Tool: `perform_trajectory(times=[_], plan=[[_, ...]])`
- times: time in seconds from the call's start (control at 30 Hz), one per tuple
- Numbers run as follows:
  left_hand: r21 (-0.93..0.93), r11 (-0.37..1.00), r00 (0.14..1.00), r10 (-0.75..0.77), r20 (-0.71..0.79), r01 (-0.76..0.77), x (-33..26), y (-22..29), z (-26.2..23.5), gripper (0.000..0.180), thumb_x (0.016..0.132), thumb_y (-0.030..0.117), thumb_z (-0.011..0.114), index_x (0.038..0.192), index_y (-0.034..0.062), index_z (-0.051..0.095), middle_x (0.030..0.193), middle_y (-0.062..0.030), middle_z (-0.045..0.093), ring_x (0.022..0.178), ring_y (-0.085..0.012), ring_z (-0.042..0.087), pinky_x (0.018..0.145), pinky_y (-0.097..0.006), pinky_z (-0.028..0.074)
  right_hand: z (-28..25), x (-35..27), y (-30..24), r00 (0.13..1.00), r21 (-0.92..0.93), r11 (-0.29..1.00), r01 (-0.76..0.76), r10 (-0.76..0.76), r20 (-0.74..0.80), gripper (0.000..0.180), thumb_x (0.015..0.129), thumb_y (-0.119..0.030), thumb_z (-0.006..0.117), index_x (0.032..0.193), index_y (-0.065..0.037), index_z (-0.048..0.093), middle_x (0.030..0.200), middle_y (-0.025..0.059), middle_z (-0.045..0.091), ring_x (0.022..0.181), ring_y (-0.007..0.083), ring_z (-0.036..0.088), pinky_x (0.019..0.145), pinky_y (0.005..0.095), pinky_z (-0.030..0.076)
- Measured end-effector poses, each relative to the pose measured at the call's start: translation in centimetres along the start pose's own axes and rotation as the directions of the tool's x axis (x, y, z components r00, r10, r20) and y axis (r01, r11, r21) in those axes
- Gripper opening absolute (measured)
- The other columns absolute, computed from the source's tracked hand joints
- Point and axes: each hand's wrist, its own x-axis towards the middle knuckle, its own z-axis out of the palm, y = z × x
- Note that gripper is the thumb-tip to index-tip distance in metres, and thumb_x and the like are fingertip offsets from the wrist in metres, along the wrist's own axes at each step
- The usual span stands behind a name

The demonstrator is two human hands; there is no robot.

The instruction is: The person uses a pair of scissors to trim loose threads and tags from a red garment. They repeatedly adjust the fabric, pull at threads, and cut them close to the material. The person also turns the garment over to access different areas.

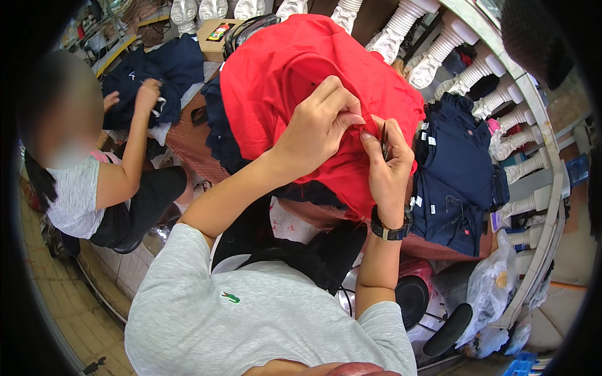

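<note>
A large red garment (pixel 269 81) lies bunched over a pile of dark clothes in front of me. My left hand (pixel 320 128) is closed in a pinch on a fold of its red cloth. Close beside it, my right hand (pixel 390 166) is closed around a slim dark metal tool (pixel 384 139) that looks like thread snips, mostly hidden by the fingers. The right thumb and fingertips also touch the red cloth, right by the left fingertips. Whether a thread lies between them is too small to make out.
Folded navy garments (pixel 454 163) with white tags are stacked to the right on the brown-covered table (pixel 188 141). At the left another person (pixel 113 188) handles a navy garment (pixel 179 66). White balusters (pixel 433 56) line the far and right sides. A clear plastic bag (pixel 492 285) hangs lower right.
</note>
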Motion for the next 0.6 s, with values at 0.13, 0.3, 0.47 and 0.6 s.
perform_trajectory(times=[0.13, 0.3, 0.47, 0.6], plan=[[-0.468, 0.768, 0.899, -0.392, 0.195, 0.437, -0.6, 1.0, 0.2, 0.01, 0.1, 0.007, 0.06, 0.093, 0.001, 0.056, 0.089, -0.0021, 0.058, 0.08, -0.0104, 0.062, 0.072, -0.026, 0.052, -0.1, -0.5, -1.7, 0.966, -0.2, 0.968, 0.152, -0.188, -0.177, 0.022, 0.094, -0.004, 0.062, 0.115, 0.002, 0.067, 0.082, -0.0024, 0.049, 0.064, 0.0041, 0.038, 0.055, 0.0206, 0.03], [-0.442, 0.801, 0.915, -0.349, 0.203, 0.404, -0.8, 1.5, -0.3, 0.009, 0.103, 0.009, 0.058, 0.098, 0.002, 0.055, 0.09, -0.0002, 0.058, 0.084, -0.0079, 0.059, 0.078, -0.025, 0.051, 0.8, -3.1, -6.1, 0.957, 0.261, 0.921, -0.289, 0.27, 0.107, 0.041, 0.11, -0.028, 0.037, 0.097, 0.002, 0.063, 0.063, -0.0035, 0.039, 0.056, 0.0051, 0.033, 0.052, 0.0228, 0.027], [-0.416, 0.818, 0.917, -0.336, 0.214, 0.396, -0.7, 2.2, -1.0, 0.008, 0.101, 0.008, 0.059, 0.097, 0.0013, 0.057, 0.09, -0.0004, 0.059, 0.084, -0.0076, 0.057, 0.077, -0.024, 0.049, 1.1, -2.5, -2.9, 0.929, 0.284, 0.885, -0.37, 0.343, 0.141, 0.047, 0.11, -0.034, 0.035, 0.089, -0.001, 0.061, 0.063, -0.0062, 0.036, 0.054, 0.0033, 0.027, 0.049, 0.0226, 0.021], [-0.328, 0.885, 0.941, -0.285, 0.18, 0.331, -0.6, 2.5, -1.1, 0.008, 0.098, 0.006, 0.061, 0.094, 0.0004, 0.058, 0.088, -0.0021, 0.059, 0.083, -0.0089, 0.056, 0.075, -0.025, 0.048, 0.9, -1.7, -3.0, 0.909, 0.348, 0.841, -0.415, 0.37, 0.191, 0.046, 0.109, -0.035, 0.04, 0.085, -0.003, 0.061, 0.061, -0.007, 0.036, 0.052, 0.0023, 0.027, 0.047, 0.0224, 0.021]])
